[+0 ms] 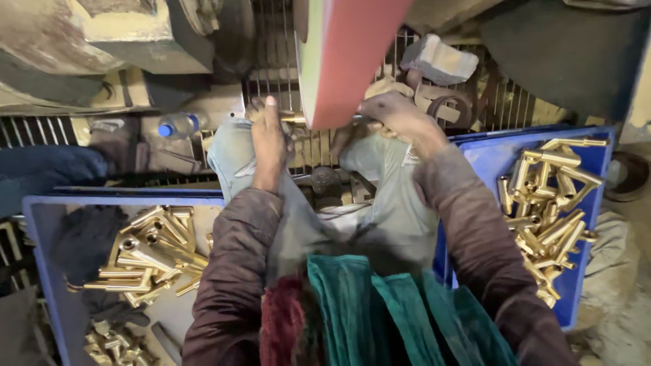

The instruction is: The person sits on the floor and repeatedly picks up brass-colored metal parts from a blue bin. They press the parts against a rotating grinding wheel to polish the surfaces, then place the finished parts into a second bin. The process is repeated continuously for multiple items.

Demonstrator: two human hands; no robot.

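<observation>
My left hand (269, 139) and my right hand (397, 118) each grip one end of a slim brass piece (293, 117). The piece is pressed against the lower edge of a big wheel (342, 57) with a red face and a pale green rim. Most of the piece is hidden behind the wheel. Both arms wear dark brownish sleeves. My knees, in grey trousers, sit just under the hands.
A blue crate (37, 224) at the left holds several brass tubes (146, 254) and a dark rag. Another blue crate (488, 159) at the right holds more brass tubes (553, 207). A plastic bottle (178, 125) lies at the left, a grey stone (439, 61) beyond the wheel.
</observation>
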